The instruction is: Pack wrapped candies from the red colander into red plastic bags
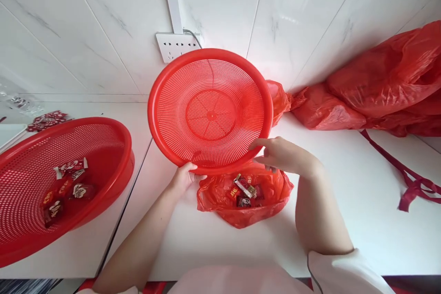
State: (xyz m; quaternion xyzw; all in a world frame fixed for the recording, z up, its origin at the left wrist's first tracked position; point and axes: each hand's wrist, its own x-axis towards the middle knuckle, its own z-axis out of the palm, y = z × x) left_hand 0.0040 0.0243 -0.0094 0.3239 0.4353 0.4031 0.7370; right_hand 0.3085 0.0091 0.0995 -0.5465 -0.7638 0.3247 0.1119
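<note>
A round red plastic mesh basket is tilted up with its inside facing me, and nothing lies in it. My left hand pinches its lower left rim, thumb on top. At the lower right rim is my right hand; its index finger reaches over the edge and the other fingers are spread, not closed round it. Just below the basket, an open red plastic bag lies on the white table. Several small wrapped sweets in red, brown and gold show inside the bag.
On the left stands a second red basket with several wrapped sweets in it. Full red bags lean along the wall at right, near a dark red strap. A power socket panel is behind the tilted basket.
</note>
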